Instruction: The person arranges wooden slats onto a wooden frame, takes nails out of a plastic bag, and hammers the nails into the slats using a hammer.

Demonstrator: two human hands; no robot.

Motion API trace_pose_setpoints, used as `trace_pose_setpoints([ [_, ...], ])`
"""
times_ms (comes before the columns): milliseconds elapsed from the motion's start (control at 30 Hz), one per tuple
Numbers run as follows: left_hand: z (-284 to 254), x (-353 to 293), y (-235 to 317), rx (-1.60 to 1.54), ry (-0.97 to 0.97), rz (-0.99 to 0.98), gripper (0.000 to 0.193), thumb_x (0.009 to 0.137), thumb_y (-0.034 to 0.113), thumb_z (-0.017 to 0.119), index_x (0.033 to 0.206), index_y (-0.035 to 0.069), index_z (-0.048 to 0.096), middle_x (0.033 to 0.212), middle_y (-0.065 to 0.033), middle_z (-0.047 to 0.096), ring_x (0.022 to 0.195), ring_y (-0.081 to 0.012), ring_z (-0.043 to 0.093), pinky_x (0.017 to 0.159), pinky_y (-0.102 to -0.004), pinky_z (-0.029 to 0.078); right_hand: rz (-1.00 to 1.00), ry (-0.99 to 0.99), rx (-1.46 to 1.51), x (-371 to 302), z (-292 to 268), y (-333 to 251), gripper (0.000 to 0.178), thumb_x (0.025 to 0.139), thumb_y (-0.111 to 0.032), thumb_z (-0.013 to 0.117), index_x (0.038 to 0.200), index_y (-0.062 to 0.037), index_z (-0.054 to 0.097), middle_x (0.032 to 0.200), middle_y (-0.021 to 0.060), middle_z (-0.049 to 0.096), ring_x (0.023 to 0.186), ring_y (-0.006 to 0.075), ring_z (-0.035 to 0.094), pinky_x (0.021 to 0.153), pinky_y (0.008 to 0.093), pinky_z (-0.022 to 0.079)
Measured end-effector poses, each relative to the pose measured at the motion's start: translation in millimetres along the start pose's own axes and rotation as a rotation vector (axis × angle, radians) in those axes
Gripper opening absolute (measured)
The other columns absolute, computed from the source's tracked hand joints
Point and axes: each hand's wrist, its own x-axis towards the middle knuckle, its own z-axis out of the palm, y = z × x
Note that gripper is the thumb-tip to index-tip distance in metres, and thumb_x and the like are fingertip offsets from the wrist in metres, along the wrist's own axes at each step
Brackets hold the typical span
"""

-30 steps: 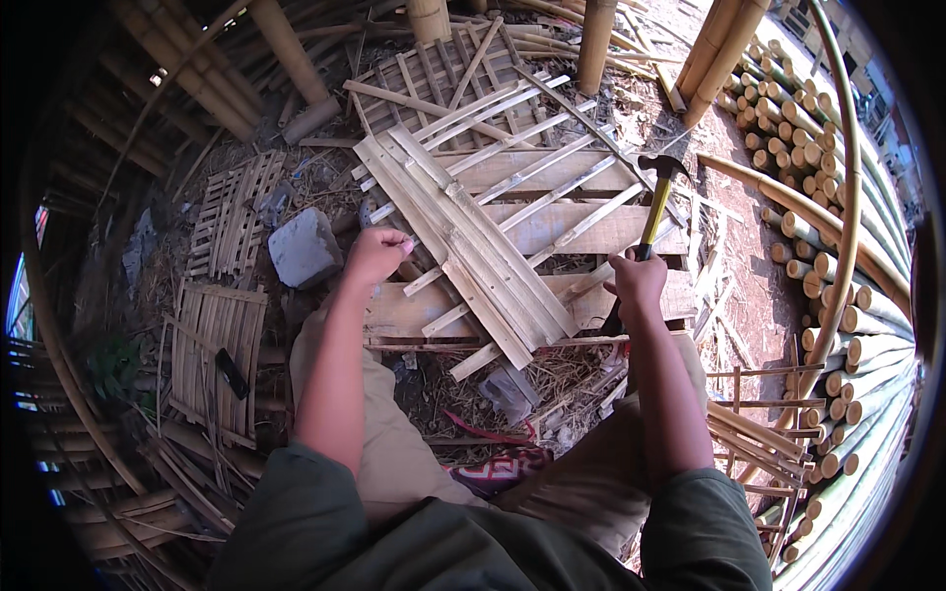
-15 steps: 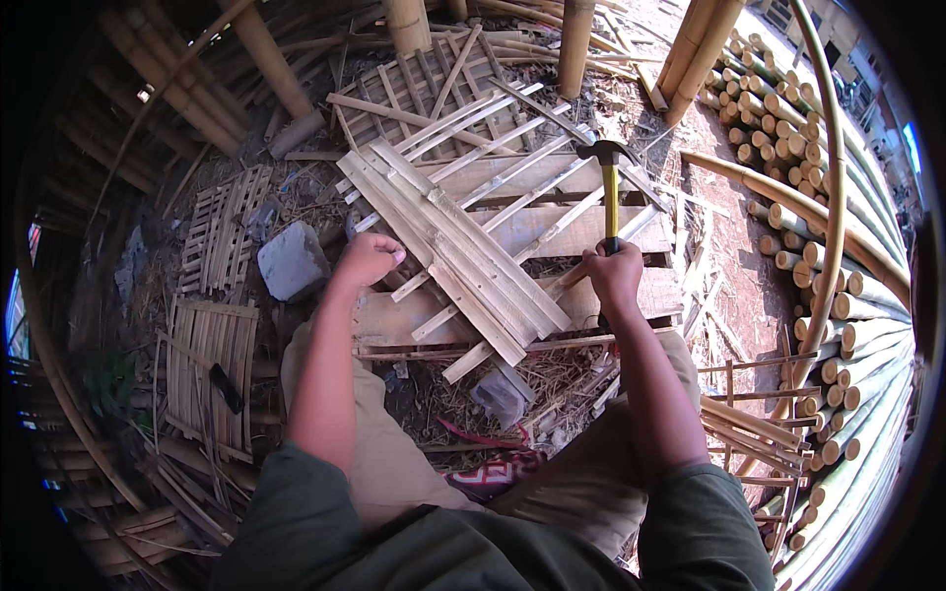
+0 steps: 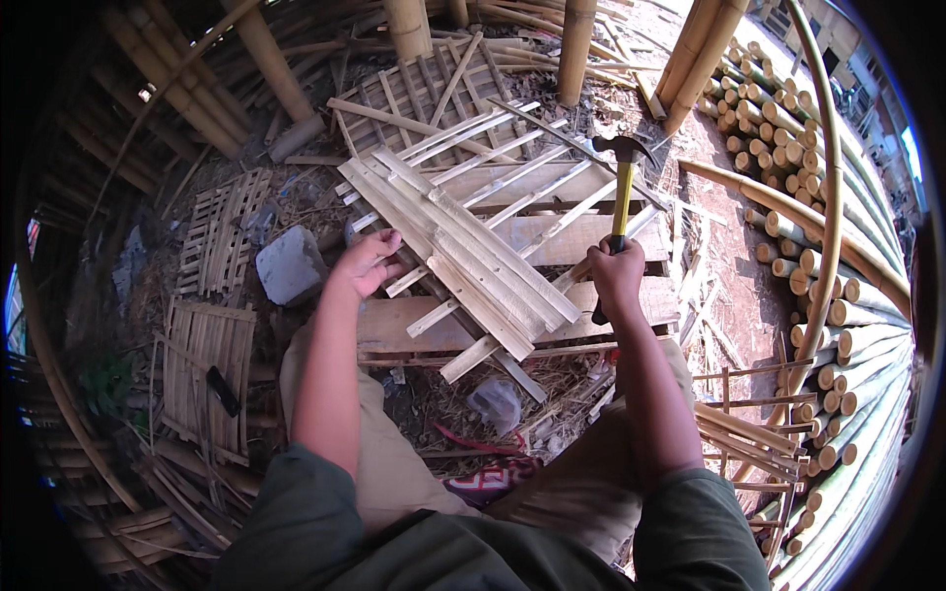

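Observation:
My right hand (image 3: 617, 276) is wrapped round the black grip of a claw hammer (image 3: 624, 202). Its yellow shaft stands up and its dark head is at the far end, above the slats. Curled beside the left edge of a slatted bamboo panel, my left hand (image 3: 367, 264) has its thumb and fingertips drawn in; anything small between them cannot be made out. Several flat bamboo slats (image 3: 458, 246) lie side by side across thinner crosspieces (image 3: 537, 185) of that panel. Beneath it are broad wooden planks (image 3: 399, 323) forming a low work surface.
A concrete block (image 3: 292, 266) sits left of the planks. Smaller slatted panels (image 3: 207, 369) lie farther left, one bearing a dark phone-like object (image 3: 223, 391). Stacked bamboo poles (image 3: 857, 340) line the right side. Upright bamboo posts (image 3: 575, 54) stand at the back; a clear plastic bag (image 3: 495, 406) lies below.
My left hand has rotated slightly and its fingers have spread a little. The hammer has shifted slightly to the right in my right hand. The slatted panel has turned slightly.

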Motion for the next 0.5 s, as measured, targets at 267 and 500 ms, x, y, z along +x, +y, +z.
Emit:
trace_pose_setpoints([
  [267, 7, 0, -6, 0.066, 0.141, 0.075, 0.011, 0.087, 0.013, 0.069, 0.097, 0.011, 0.065, 0.092, 0.0039, 0.064, 0.093, -0.0128, 0.061, 0.085, -0.0373, 0.049, 0.034, -0.052, -0.039, -1, -1, 0, 0.014, 0.071, -0.007, 0.071, 0.074, 0.0034, 0.062, 0.084, 0.0160, 0.054, 0.073, 0.0281, 0.059, 0.073, 0.0387, 0.048],
  [500, 23, -3, -10, 0.045, 0.228, 0.204, 0.018, 0.091, 0.012, 0.066, 0.108, 0.005, 0.062, 0.100, -0.0041, 0.066, 0.091, -0.0188, 0.067, 0.081, -0.0398, 0.057, -0.063, -0.030, 0.059, -1, -2, 6, 0.022, 0.077, -0.010, 0.072, 0.068, 0.0026, 0.056, 0.086, 0.0151, 0.053, 0.072, 0.0278, 0.056, 0.073, 0.0388, 0.047],
])
